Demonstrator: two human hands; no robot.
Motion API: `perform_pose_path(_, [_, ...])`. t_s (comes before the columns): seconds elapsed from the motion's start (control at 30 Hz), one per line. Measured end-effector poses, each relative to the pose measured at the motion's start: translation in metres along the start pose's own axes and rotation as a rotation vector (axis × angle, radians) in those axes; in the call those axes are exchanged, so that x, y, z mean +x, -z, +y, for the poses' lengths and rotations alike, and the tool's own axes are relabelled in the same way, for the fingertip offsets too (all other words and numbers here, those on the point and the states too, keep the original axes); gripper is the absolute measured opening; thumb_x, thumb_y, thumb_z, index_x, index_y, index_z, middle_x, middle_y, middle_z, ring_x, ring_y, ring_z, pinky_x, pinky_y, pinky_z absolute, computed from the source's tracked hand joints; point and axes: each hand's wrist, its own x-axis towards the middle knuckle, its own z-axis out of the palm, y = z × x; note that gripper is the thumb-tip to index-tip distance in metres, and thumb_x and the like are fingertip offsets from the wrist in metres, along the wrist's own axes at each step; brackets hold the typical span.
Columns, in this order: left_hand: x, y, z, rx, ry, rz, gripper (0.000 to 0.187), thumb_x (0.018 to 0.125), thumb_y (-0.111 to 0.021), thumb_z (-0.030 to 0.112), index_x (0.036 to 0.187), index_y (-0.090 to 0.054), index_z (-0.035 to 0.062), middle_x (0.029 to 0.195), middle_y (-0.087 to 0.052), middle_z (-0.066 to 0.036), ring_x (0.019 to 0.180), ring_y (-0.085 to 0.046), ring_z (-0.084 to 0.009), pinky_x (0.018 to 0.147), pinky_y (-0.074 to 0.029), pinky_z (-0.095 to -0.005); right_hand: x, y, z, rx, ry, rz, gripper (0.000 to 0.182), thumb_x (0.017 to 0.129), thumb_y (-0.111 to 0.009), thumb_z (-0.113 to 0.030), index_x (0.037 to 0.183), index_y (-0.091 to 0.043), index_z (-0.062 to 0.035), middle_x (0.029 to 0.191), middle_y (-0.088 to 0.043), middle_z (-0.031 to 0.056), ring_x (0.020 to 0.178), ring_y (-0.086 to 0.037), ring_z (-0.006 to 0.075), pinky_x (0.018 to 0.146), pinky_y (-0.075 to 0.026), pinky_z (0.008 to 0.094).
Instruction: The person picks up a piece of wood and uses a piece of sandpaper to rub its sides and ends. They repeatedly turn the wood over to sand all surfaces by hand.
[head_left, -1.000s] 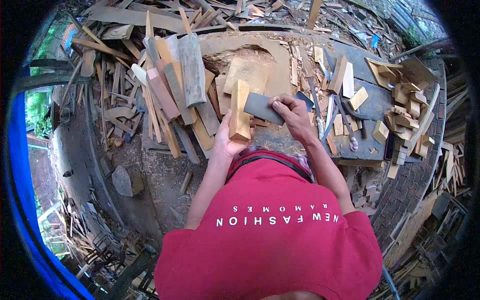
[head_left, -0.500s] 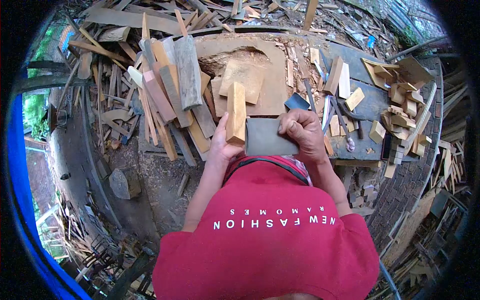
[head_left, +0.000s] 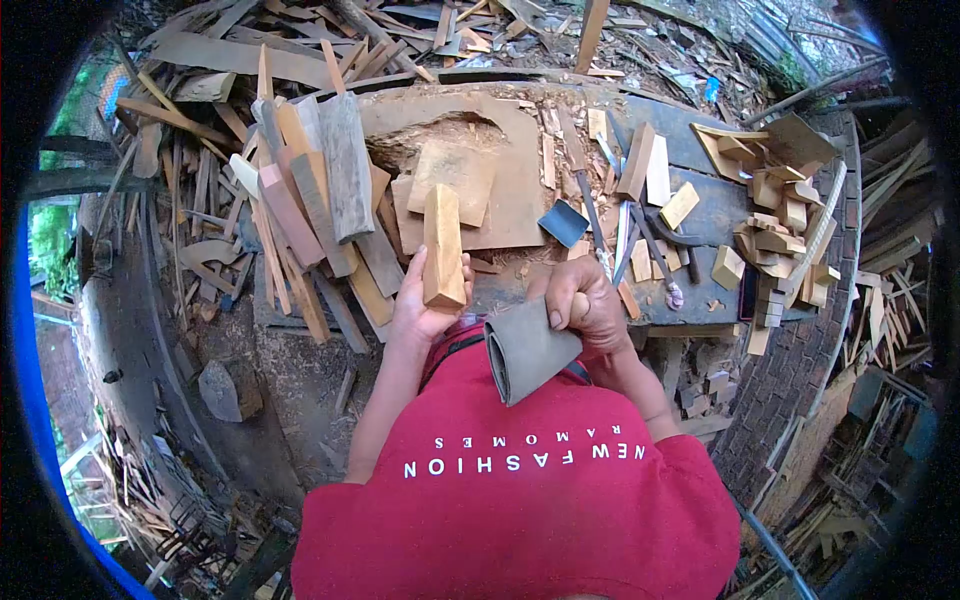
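Note:
A smooth, pale wooden block [head_left: 443, 250] stands lengthwise in my left hand [head_left: 425, 308], whose fingers wrap round its lower part from beneath. My right hand [head_left: 588, 308] is closed in a pinch on one corner of a folded grey sheet of sandpaper [head_left: 528, 348]. The sandpaper hangs tilted in front of the red shirt, its folded layers showing at the left end. It is apart from the block. Beyond my hands a thin flat board [head_left: 460, 180] lies on a larger worn board [head_left: 520, 150] on the bench.
Long offcuts [head_left: 345, 170] are heaped at the bench's left. A small dark blue sheet [head_left: 563, 223] lies behind my right hand. Hand tools, including what looks like a hammer [head_left: 672, 228], lie right of it. Small wood blocks [head_left: 780, 235] are piled at the right end.
The sandpaper has come away from the block's side, dropped lower and tilted, so its folded end shows. My left hand still holds the block. The whole view has shifted slightly.

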Motion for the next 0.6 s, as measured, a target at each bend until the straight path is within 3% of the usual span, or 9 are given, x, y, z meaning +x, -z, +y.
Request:
perform_pose_path(0.23, [0.002,0.001,0.001,0.007,-0.005,0.016,0.046,0.090,-0.046,0.045,0.115,-0.049,0.0071,0.098,-0.058,-0.012,0.083,-0.058,-0.0251,0.067,-0.052,-0.0385,0.000,0.000,-0.003,0.015,0.005,-0.021,0.036,0.078,-0.070,-0.036,0.069,-0.060,-0.0025,0.069,-0.059,0.0051,0.065,-0.054,0.0121,0.060,-0.043,0.0234])
perform_pose_path(0.3, [0.006,0.006,0.002,0.066,-0.032,0.001,0.046,0.091,-0.046,0.045,0.115,-0.049,0.0060,0.097,-0.058,-0.013,0.082,-0.058,-0.0256,0.067,-0.052,-0.0388,0.002,0.001,-0.004,0.036,-0.031,-0.040,0.029,0.081,-0.068,-0.029,0.072,-0.061,-0.0021,0.072,-0.059,0.0030,0.066,-0.053,0.0091,0.061,-0.042,0.0229])
perform_pose_path(0.33, [0.002,-0.002,-0.001,0.125,-0.058,-0.013,0.046,0.091,-0.045,0.044,0.114,-0.049,0.0049,0.096,-0.059,-0.013,0.081,-0.059,-0.0261,0.067,-0.052,-0.0392,0.006,0.003,-0.001,-0.106,0.003,0.039,0.023,0.083,-0.065,-0.023,0.076,-0.061,-0.0014,0.073,-0.060,0.0022,0.067,-0.053,0.0080,0.061,-0.042,0.0227])
perform_pose_path(0.37, [-0.004,-0.011,-0.008,0.208,-0.180,0.157,0.047,0.092,-0.044,0.043,0.114,-0.050,0.0028,0.095,-0.059,-0.015,0.080,-0.060,-0.0272,0.067,-0.052,-0.0400,0.013,0.006,0.005,-0.246,0.034,0.114,0.018,0.085,-0.063,-0.018,0.079,-0.062,-0.0007,0.075,-0.060,0.0013,0.068,-0.052,0.0070,0.062,-0.042,0.0224])
perform_pose_path(0.4, [-0.002,-0.002,-0.004,0.175,-0.142,0.112,0.047,0.092,-0.043,0.043,0.115,-0.049,0.0025,0.095,-0.060,-0.015,0.080,-0.060,-0.0274,0.068,-0.052,-0.0404,0.023,0.014,0.014,-0.395,0.087,0.178,0.011,0.085,-0.060,-0.010,0.086,-0.064,-0.0005,0.078,-0.062,0.0012,0.071,-0.053,0.0065,0.063,-0.043,0.0217])
perform_pose_path(0.43, [0.000,0.001,0.000,0.144,-0.104,0.061,0.047,0.092,-0.043,0.043,0.116,-0.049,0.0023,0.096,-0.060,-0.015,0.080,-0.060,-0.0275,0.068,-0.052,-0.0408,0.032,0.020,0.016,-0.504,-0.033,0.245,0.014,0.083,-0.060,-0.005,0.097,-0.064,-0.0008,0.082,-0.063,0.0044,0.075,-0.056,0.0095,0.068,-0.047,0.0240])
perform_pose_path(0.5, [0.003,0.002,0.000,0.042,-0.056,-0.011,0.046,0.093,-0.042,0.042,0.116,-0.049,0.0029,0.097,-0.060,-0.016,0.080,-0.061,-0.0279,0.068,-0.051,-0.0416,0.059,0.026,0.041,-0.665,0.308,0.381,0.020,0.083,-0.059,-0.002,0.103,-0.062,-0.0015,0.089,-0.065,0.0085,0.083,-0.060,0.0136,0.074,-0.049,0.0269])
perform_pose_path(0.53, [0.002,0.004,-0.002,0.083,-0.078,-0.009,0.047,0.092,-0.043,0.043,0.115,-0.051,0.0032,0.099,-0.061,-0.014,0.081,-0.061,-0.0272,0.068,-0.052,-0.0405,0.066,0.038,0.054,-0.660,0.302,0.377,0.020,0.083,-0.059,-0.002,0.103,-0.062,-0.0015,0.089,-0.065,0.0085,0.083,-0.060,0.0136,0.074,-0.049,0.0269])
perform_pose_path(0.6, [0.002,0.005,0.000,0.135,-0.069,-0.079,0.044,0.092,-0.043,0.041,0.115,-0.051,0.0050,0.103,-0.061,-0.011,0.086,-0.061,-0.0246,0.072,-0.053,-0.0389,0.076,0.055,0.076,-1.023,0.259,0.231,0.028,0.080,-0.057,0.003,0.107,-0.060,-0.0014,0.096,-0.065,0.0131,0.090,-0.063,0.0197,0.079,-0.049,0.0306])
